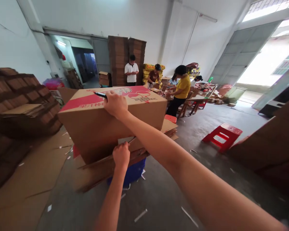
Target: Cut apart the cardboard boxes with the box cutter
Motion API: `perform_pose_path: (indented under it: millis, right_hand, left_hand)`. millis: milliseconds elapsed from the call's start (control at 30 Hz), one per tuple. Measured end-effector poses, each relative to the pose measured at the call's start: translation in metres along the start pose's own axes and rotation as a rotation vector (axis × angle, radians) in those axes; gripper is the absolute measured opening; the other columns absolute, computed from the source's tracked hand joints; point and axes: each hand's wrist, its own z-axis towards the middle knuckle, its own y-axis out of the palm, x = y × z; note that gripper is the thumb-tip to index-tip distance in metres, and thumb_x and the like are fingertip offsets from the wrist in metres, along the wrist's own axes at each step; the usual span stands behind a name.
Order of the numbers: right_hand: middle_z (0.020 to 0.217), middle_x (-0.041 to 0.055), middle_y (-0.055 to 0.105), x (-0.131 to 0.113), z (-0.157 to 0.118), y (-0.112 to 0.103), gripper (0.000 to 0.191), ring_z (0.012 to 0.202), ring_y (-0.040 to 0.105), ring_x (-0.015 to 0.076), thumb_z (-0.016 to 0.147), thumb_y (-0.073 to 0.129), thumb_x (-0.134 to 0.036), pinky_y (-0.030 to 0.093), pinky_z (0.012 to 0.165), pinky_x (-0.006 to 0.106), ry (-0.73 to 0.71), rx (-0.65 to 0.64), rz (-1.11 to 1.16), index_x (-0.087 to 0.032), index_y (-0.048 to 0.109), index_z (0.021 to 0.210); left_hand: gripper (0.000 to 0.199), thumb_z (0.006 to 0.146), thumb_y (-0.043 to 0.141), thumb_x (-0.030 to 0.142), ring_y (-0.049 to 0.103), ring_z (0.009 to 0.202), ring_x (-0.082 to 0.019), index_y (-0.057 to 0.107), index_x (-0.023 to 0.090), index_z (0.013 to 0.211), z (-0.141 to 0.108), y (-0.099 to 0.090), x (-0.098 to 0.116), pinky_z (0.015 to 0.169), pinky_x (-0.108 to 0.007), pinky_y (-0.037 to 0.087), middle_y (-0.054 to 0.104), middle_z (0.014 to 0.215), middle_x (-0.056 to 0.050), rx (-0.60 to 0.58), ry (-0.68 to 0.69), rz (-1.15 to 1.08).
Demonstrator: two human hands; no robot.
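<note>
A large cardboard box [96, 128] with red and black print on top stands in front of me. My right hand [116, 104] rests on the near top edge of the box, its fingers closed around a dark marker pen [100, 95] that points left. Lower down, my left hand [121, 155] is closed in front of the box's near side, beside a whitish piece [122, 140] that looks like paper or a label. What the left fingers grip is hidden. Beneath the box lie flat cardboard sheets [98, 173], over a blue support [135, 171].
Stacked cardboard [21, 93] rises at the left, and tall stacks [118, 61] stand at the back. Several people work around a table [197, 98] beyond the box. A red stool [223, 136] is on the floor at right, near more cardboard [272, 147]. Paper scraps litter the floor.
</note>
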Motion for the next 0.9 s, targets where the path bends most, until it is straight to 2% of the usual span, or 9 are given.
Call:
perform_pose_path:
  millis: [167,300,400,467,567,667,733,767,900]
  right_hand:
    - [0.103,0.0095,0.062,-0.005,0.027,0.02,0.027,0.087,0.06,0.0239,0.093,0.034,-0.025,0.046,0.079,0.037,-0.035,0.01,-0.011,-0.015,0.057,0.102]
    - [0.103,0.0097,0.061,-0.018,0.034,0.024,0.027,0.089,0.06,0.0241,0.094,0.034,-0.025,0.045,0.082,0.038,-0.076,-0.015,-0.003,-0.014,0.057,0.103]
    - [0.105,0.0114,0.06,-0.03,0.027,0.025,0.028,0.091,0.059,0.0236,0.094,0.034,-0.024,0.044,0.084,0.037,-0.077,-0.06,0.029,-0.012,0.057,0.106]
    - [0.108,0.0114,0.059,-0.037,0.019,0.022,0.027,0.091,0.058,0.0219,0.093,0.036,-0.024,0.044,0.082,0.034,-0.085,-0.055,0.086,-0.013,0.057,0.107]
    - [0.107,0.0097,0.06,-0.034,-0.001,0.0,0.024,0.088,0.057,0.0186,0.092,0.041,-0.027,0.043,0.078,0.03,-0.085,-0.018,0.226,-0.014,0.059,0.101]
    - [0.09,0.0066,0.061,-0.015,-0.052,-0.031,0.026,0.079,0.056,0.0151,0.093,0.042,-0.037,0.043,0.07,0.026,0.081,0.19,0.52,-0.016,0.058,0.092]
    - [0.072,0.0024,0.057,-0.002,-0.103,-0.037,0.034,0.062,0.052,0.012,0.093,0.038,-0.047,0.04,0.057,0.023,0.411,0.356,0.85,-0.018,0.056,0.091]
    - [0.062,-0.0009,0.052,0.002,-0.128,-0.032,0.038,0.051,0.046,0.0108,0.092,0.037,-0.052,0.035,0.048,0.022,0.635,0.401,1.037,-0.018,0.054,0.089]
    - [0.06,-0.0011,0.055,0.007,-0.175,0.019,0.035,0.043,0.045,0.0094,0.084,0.053,-0.052,0.034,0.042,0.022,1.284,0.151,1.614,-0.018,0.048,0.075]
  left_hand:
    - [0.041,0.091,0.029,0.014,0.061,0.103,-0.024,0.064,0.017,0.112,-0.056,0.041,-0.024,0.09,-0.039,0.046,0.068,0.109,-0.01,0.142,-0.045,-0.131]
    - [0.057,0.083,0.024,0.007,0.053,0.122,-0.025,0.058,0.022,0.126,-0.121,0.099,-0.056,0.105,-0.046,0.042,0.055,0.132,-0.006,-0.042,-0.018,-0.243]
    - [0.063,0.08,0.021,0.006,0.04,0.133,-0.016,0.05,0.024,0.133,-0.152,0.129,-0.076,0.115,-0.038,0.035,0.046,0.14,0.002,-0.136,0.01,-0.312]
    - [0.054,0.085,0.031,0.016,0.039,0.134,-0.018,0.047,0.019,0.136,-0.152,0.119,-0.087,0.113,-0.038,0.036,0.044,0.142,-0.002,-0.234,0.025,-0.413]
    - [0.059,0.085,0.049,0.042,0.056,0.118,-0.026,0.046,0.014,0.137,-0.126,0.061,-0.102,0.098,-0.04,0.047,0.058,0.129,-0.013,-0.301,0.003,-0.554]
    - [0.049,0.088,0.045,0.049,0.062,0.104,-0.024,0.056,0.016,0.124,-0.088,-0.013,-0.118,0.092,-0.037,0.047,0.066,0.114,-0.012,0.163,-0.076,-0.483]
    - [0.04,0.091,0.041,0.046,0.062,0.099,-0.02,0.061,0.017,0.11,-0.066,-0.048,-0.126,0.09,-0.033,0.047,0.067,0.107,-0.01,0.471,-0.108,-0.393]
    - [0.038,0.092,0.039,0.044,0.062,0.096,-0.02,0.061,0.016,0.106,-0.058,-0.057,-0.128,0.089,-0.033,0.047,0.067,0.104,-0.009,0.513,-0.108,-0.346]
    - [0.051,0.089,0.038,0.044,0.056,0.113,-0.033,0.06,0.005,0.113,-0.054,-0.035,-0.123,0.096,-0.046,0.043,0.061,0.115,-0.023,0.128,-0.083,-0.022]
